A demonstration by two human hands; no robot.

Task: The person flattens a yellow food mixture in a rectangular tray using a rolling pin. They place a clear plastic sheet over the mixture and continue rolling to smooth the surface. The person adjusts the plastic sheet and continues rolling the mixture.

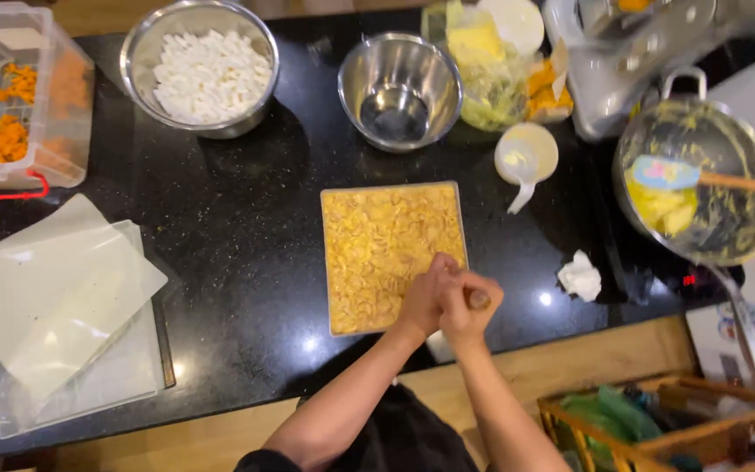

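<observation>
A square tray point(325, 262) filled with a flat golden flaky mixture point(382, 240) lies on the black counter. Both my hands meet over its near right corner. My right hand point(469, 306) is closed around a wooden-handled tool whose end point(480, 300) sticks out. My left hand point(425, 293) wraps over the right hand and presses down on the mixture. The tool's working end is hidden under my hands.
A steel bowl of white pieces point(207, 74), an empty steel bowl point(399, 87), a bag of yellow stuff point(482, 61), a white cup point(526, 153), a pan with a spatula point(701, 183), a crumpled tissue point(580, 275), parchment sheets point(54, 297), a plastic box point(19, 96).
</observation>
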